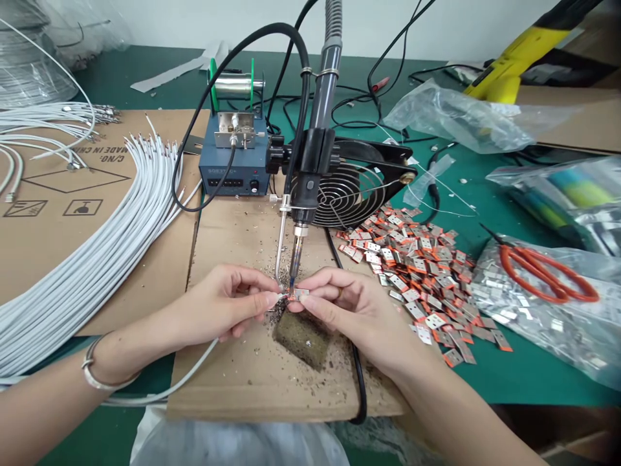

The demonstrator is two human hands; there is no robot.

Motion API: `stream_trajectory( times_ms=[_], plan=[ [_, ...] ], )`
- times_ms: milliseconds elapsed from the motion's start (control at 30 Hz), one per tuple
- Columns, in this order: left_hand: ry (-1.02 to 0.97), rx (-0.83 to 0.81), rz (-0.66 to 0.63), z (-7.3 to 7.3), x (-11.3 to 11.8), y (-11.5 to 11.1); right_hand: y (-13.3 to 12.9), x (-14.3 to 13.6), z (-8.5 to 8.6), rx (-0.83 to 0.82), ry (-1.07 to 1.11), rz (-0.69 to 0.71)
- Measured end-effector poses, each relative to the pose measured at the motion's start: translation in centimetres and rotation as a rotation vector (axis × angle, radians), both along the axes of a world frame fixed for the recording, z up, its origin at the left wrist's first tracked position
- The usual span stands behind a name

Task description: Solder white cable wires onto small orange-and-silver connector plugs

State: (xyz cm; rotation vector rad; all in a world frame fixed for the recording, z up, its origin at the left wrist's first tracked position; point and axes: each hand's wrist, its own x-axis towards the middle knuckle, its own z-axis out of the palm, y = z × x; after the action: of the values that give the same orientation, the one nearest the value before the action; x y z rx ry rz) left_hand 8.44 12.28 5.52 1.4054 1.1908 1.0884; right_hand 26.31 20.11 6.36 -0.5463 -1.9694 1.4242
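Between thumb and fingers, my left hand pinches the end of a white cable, whose length trails down and left. My right hand grips a small metal USB connector with an orange part. Cable end and connector meet right under the tip of a mounted soldering iron. A thin metal solder feed tube comes down beside the iron to the same spot. Just below my fingertips lies a worn brown sponge. Whether the wires touch the connector is too small to tell.
Loose connectors are heaped to the right, near orange-handled scissors on a plastic bag. A bundle of white cables lies left. Behind stand a blue solder feeder with a solder spool and a black fan.
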Motion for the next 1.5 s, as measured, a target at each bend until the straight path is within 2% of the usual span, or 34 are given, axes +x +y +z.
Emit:
stream_trajectory(
  times_ms=[433,667,933,1500],
  plan=[
    [0.096,0.021,0.02,-0.21,-0.25,0.24,0.11,-0.18,-0.44,0.025,0.012,0.009],
    [0.094,0.051,0.004,-0.45,-0.36,0.12,-0.02,-0.27,-0.29,0.056,-0.03,-0.048],
    [0.165,0.039,0.036,-0.07,-0.23,0.25,0.17,-0.37,-0.04,0.059,-0.047,-0.033],
    [0.109,0.018,0.045,0.08,-0.08,-0.08,0.03,-0.06,-0.04,-0.006,-0.016,0.029]
  ],
)
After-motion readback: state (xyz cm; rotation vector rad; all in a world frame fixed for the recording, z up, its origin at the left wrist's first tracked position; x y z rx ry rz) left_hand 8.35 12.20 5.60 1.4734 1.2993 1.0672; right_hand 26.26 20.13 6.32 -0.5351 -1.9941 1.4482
